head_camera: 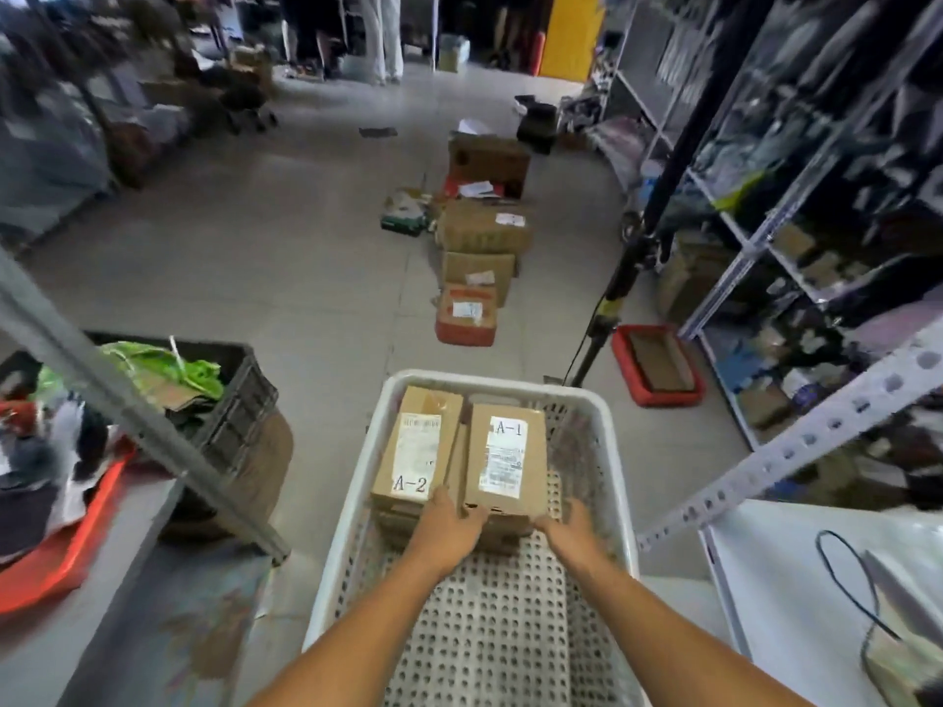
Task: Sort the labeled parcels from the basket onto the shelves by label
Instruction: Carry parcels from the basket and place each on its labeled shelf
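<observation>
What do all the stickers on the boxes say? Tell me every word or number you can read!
"A-2": on the white label of the left parcel in the white basket.
"A-1": on the white label of the right parcel in the same basket.
The small print and barcodes on both labels are too blurred to read.
The labels on the floor boxes are too small and blurred to read.

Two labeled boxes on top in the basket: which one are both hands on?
The A-1 box, on the right. Left hand and right hand grip its near corners; the A-2 box beside it isn't gripped.
</observation>
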